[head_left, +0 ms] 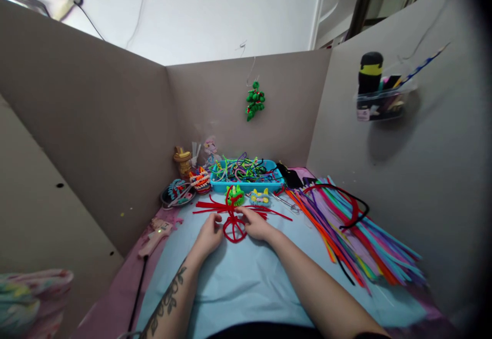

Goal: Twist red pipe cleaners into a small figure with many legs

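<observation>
At lower middle, the right hand [255, 223] meets the red frame [234, 228], grip unclear; the left hand [209, 234] is beside it, fingers apart. Light, even pressure should keep it round.

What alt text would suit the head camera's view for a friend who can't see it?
A person's left hand and right hand flank a red wheel-like shape over a light-blue cloth. Behind it sits a blue tray of tangled colorful strands; a bundle of multicolored fuzzy sticks lies to the right.
</observation>
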Action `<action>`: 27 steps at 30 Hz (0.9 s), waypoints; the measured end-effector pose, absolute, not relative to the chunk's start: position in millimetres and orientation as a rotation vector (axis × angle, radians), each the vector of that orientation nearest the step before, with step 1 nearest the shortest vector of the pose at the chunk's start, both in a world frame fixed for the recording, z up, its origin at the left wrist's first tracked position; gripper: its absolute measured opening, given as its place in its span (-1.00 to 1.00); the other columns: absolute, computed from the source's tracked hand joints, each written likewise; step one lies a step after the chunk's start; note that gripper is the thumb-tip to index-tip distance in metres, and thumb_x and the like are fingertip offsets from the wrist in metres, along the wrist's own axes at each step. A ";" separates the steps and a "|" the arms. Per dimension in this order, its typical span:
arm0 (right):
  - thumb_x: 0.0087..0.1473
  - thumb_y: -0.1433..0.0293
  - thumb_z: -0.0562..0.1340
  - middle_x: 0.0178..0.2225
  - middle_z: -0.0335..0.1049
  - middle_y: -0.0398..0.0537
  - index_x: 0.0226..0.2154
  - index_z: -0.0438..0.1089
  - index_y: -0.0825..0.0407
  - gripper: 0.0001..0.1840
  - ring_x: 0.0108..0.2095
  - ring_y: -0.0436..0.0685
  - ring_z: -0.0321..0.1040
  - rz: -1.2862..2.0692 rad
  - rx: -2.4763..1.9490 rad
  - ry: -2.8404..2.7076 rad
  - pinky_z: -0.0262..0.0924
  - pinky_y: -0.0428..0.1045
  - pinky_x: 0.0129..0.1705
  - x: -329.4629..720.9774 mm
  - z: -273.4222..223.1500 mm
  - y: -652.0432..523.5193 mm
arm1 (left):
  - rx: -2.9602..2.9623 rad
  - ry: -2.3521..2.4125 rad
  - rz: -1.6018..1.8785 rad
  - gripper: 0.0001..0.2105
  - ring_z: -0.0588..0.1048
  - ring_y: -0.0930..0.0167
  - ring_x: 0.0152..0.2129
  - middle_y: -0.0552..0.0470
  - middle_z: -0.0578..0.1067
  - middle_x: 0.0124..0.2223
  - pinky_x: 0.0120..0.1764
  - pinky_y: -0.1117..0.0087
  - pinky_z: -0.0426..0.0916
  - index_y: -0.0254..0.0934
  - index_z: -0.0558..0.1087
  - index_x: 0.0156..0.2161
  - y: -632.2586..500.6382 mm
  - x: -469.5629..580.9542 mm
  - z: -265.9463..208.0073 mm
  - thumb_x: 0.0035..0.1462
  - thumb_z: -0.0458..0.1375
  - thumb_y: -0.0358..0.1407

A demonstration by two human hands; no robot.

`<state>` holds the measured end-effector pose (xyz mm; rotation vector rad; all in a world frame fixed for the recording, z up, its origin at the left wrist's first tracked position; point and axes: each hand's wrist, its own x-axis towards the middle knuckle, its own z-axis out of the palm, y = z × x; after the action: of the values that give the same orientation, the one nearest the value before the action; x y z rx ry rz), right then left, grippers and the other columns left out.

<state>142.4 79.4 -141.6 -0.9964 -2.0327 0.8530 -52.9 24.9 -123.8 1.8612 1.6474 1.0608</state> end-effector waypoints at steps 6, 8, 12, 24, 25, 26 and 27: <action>-0.15 0.63 0.08 -0.29 0.40 -0.06 -0.31 0.39 0.03 -0.66 -0.25 0.08 0.33 0.718 -1.117 -1.961 0.20 0.00 -0.16 146.6 -141.4 83.5 | 1.910 1.763 0.988 -0.77 0.44 0.37 -0.28 -0.08 0.50 -0.23 -0.20 0.37 0.28 -0.31 0.41 -0.26 37.5 -54.6 -123.0 -0.02 -0.01 -0.51; -0.23 0.66 0.13 -0.30 0.39 -0.08 -0.35 0.41 0.03 -0.65 -0.29 0.07 0.32 0.711 -1.041 -2.062 0.21 -0.05 -0.22 147.5 -139.0 81.6 | 1.968 1.814 0.905 -0.78 0.45 0.36 -0.30 -0.11 0.50 -0.23 -0.23 0.37 0.27 -0.33 0.44 -0.25 42.6 -52.5 -121.2 -0.03 0.04 -0.47; -0.22 0.64 0.16 -0.43 0.35 -0.11 -0.47 0.44 0.04 -0.75 -0.40 0.03 0.29 0.635 -0.979 -2.119 0.19 -0.07 -0.31 145.2 -133.7 73.9 | 1.984 1.743 0.776 -0.81 0.45 0.37 -0.40 -0.07 0.53 -0.35 -0.30 0.40 0.28 -0.33 0.49 -0.30 48.6 -46.6 -116.7 -0.08 0.10 -0.44; -0.01 0.26 0.14 -0.40 0.39 -0.08 -0.32 0.41 0.06 -0.74 -0.37 0.04 0.29 1.125 -0.902 -1.570 0.20 -0.05 -0.30 148.4 -95.2 59.9 | 2.018 1.485 1.158 -0.73 0.48 0.36 -0.31 -0.05 0.55 -0.20 -0.24 0.39 0.33 -0.26 0.48 -0.16 26.2 -37.5 -91.6 0.06 0.01 -0.34; -0.01 0.22 0.14 -0.44 0.38 -0.10 -0.36 0.41 0.08 -0.72 -0.40 0.03 0.28 1.216 -0.896 -1.561 0.18 -0.06 -0.32 148.1 -94.1 59.4 | 2.061 1.478 1.136 -0.73 0.48 0.35 -0.28 -0.05 0.54 -0.18 -0.21 0.38 0.32 -0.24 0.48 -0.16 24.2 -35.4 -90.1 0.06 0.01 -0.35; -0.03 0.19 0.16 -0.47 0.37 -0.12 -0.40 0.41 0.09 -0.71 -0.42 0.02 0.26 1.277 -0.883 -1.550 0.17 -0.07 -0.34 147.7 -93.5 58.7 | 2.103 1.468 1.103 -0.72 0.47 0.34 -0.26 -0.05 0.54 -0.18 -0.18 0.36 0.31 -0.23 0.48 -0.15 22.2 -33.5 -88.3 0.06 0.01 -0.37; -0.05 0.19 0.18 -0.51 0.35 -0.14 -0.46 0.40 0.10 -0.71 -0.45 0.01 0.25 1.315 -0.868 -1.538 0.16 -0.08 -0.35 147.3 -93.1 57.8 | 2.142 1.448 1.067 -0.71 0.47 0.34 -0.26 -0.05 0.54 -0.18 -0.16 0.34 0.30 -0.22 0.47 -0.13 20.3 -32.1 -86.0 0.06 0.00 -0.38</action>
<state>147.3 57.8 -93.1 -0.8682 -1.5382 1.3151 -32.1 20.3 -86.0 2.1417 1.4477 1.0670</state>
